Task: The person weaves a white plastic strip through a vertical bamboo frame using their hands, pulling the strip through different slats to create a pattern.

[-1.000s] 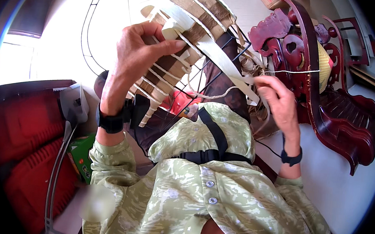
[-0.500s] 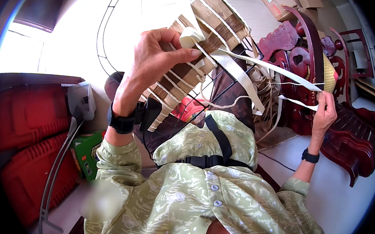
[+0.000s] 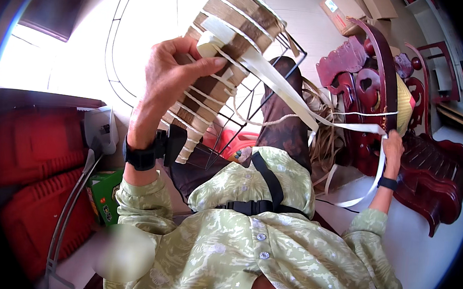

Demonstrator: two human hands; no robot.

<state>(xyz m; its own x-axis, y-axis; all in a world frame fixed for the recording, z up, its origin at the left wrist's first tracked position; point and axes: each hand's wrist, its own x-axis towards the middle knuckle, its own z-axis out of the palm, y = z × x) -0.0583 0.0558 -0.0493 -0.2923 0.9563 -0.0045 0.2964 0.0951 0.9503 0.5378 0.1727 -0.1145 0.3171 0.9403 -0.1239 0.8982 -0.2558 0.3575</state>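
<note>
Head view: what's closest on my feed?

"Black buckle (image 3: 254,207) at the waist. Beyond it a woven band (image 3: 251,10) tilts above the lap, alongside a black wire frame (image 3: 304,54)."

"And the hands?"

"I see the left hand (image 3: 175,71) pinching the band's edge, beside a cream loop (image 3: 208,44). The right hand (image 3: 392,147), well out to the side, seems to pinch a white strip (image 3: 355,126); slack droops below."

"Progress?"

"Partway, I judge: rows of white cord (image 3: 259,124) cross the band, yet loose lengths remain and some frame wires are bare."

"Farther off?"

"Heaped tan strips (image 3: 320,99), a carved red chair (image 3: 389,74), a cardboard box (image 3: 340,19)."
</note>
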